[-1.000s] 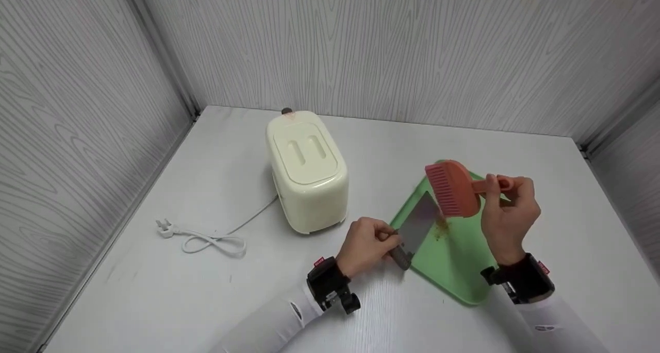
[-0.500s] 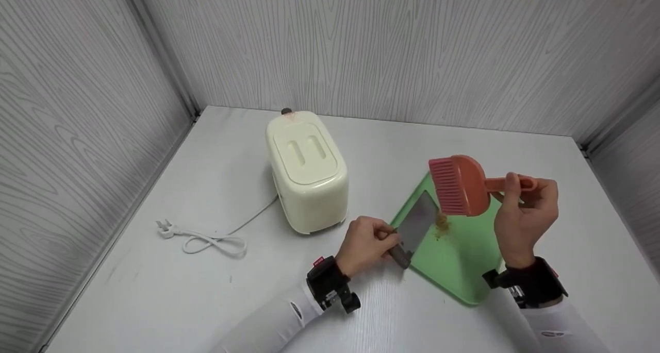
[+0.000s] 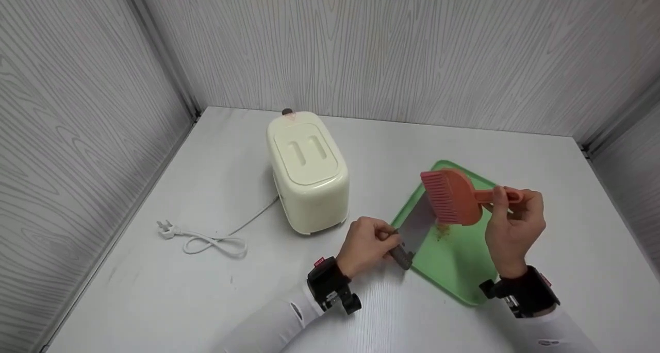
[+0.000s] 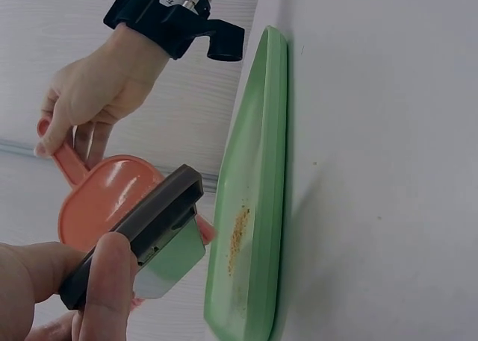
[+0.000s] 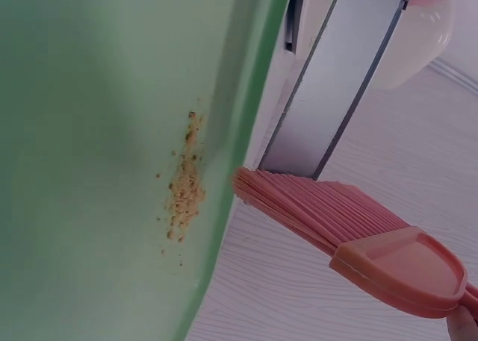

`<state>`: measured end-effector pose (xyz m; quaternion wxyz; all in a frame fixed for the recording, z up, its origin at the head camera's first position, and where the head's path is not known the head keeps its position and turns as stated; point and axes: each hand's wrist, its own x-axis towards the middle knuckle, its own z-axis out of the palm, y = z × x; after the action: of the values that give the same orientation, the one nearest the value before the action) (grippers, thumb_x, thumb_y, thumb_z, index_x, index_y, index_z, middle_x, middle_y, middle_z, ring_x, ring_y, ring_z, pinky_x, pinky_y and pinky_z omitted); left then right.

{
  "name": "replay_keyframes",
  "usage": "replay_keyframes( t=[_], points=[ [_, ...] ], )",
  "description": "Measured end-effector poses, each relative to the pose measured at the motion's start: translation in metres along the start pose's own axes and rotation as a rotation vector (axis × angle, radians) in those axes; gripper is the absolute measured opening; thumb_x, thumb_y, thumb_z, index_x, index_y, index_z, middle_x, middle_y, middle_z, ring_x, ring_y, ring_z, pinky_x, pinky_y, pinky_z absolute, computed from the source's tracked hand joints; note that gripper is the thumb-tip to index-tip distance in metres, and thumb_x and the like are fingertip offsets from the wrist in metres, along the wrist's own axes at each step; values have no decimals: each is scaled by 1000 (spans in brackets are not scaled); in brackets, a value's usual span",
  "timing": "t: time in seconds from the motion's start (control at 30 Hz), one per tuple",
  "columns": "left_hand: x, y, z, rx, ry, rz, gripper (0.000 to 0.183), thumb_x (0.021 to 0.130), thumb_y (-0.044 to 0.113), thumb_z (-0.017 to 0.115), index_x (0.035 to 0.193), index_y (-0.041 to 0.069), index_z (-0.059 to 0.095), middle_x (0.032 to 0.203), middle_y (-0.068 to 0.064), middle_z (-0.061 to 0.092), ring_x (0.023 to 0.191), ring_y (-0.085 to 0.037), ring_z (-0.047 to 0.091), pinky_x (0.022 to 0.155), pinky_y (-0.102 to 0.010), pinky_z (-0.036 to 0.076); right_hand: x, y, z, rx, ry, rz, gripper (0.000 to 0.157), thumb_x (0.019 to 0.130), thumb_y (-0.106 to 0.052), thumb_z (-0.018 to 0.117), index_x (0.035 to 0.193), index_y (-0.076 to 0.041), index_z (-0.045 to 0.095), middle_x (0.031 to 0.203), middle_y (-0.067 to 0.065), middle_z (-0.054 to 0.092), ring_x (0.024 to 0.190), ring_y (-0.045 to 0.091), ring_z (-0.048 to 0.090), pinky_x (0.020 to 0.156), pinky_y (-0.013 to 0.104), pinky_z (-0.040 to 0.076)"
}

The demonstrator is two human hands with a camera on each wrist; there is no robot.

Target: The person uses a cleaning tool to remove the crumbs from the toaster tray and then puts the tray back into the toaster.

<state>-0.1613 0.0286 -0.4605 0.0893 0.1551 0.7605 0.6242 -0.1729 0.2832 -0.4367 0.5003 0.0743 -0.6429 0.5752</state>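
Note:
My left hand [image 3: 363,246] pinches the dark handle [image 3: 401,256] of a flat metal crumb tray [image 3: 416,230], which is held above the left side of a green tray [image 3: 456,270]. In my right hand [image 3: 515,234] is the handle of an orange brush [image 3: 466,198] with pink bristles [image 5: 328,207]. In the right wrist view, the bristle tips lie against the end of the metal plate [image 5: 332,87]. A small heap of brown crumbs [image 5: 185,195] lies on the green tray, below the brush. The bristles cover the crumb tray's far end in the head view.
A cream toaster [image 3: 309,172] with a lidded top stands left of the green tray. Its white cord [image 3: 216,242] is looped on the table at left, ending in a plug [image 3: 166,229]. Grained panels [image 3: 361,49] close in the back and sides.
My right hand first lifted the brush up and to the right, then brought it back left and down over the crumb tray. My left hand has stayed nearly still.

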Motion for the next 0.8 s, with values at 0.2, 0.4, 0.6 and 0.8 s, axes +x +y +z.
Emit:
replay_keyframes(
  t=[0.2,0.4,0.6,0.8],
  points=[
    [0,1,0,-11,-15,6,8,91,2,75,95,-4,79,74,-8,74,53,-10,64,56,-43,64,1,4,-2,-34,1,-1,14,95,8,65,89,14,55,89,0,65,72,7,72,66,17,61],
    [0,1,0,-24,-28,-3,9,91,2,75,96,-5,79,75,-9,75,54,-10,66,61,-52,64,4,8,-3,-29,23,-9,14,95,8,66,91,16,55,89,-1,64,72,7,71,66,16,61],
    [0,1,0,-22,-30,-18,9,92,3,75,95,-5,78,74,-8,74,53,-10,65,61,-50,64,6,10,-1,-7,33,-20,11,95,6,66,92,12,57,89,0,65,72,7,72,70,17,61],
    [-1,0,1,5,-30,-23,9,92,4,75,95,-4,79,72,-4,73,50,-7,63,57,-45,64,9,6,3,8,37,-20,7,95,9,64,92,12,58,89,1,65,73,8,73,70,18,62]
  ],
)
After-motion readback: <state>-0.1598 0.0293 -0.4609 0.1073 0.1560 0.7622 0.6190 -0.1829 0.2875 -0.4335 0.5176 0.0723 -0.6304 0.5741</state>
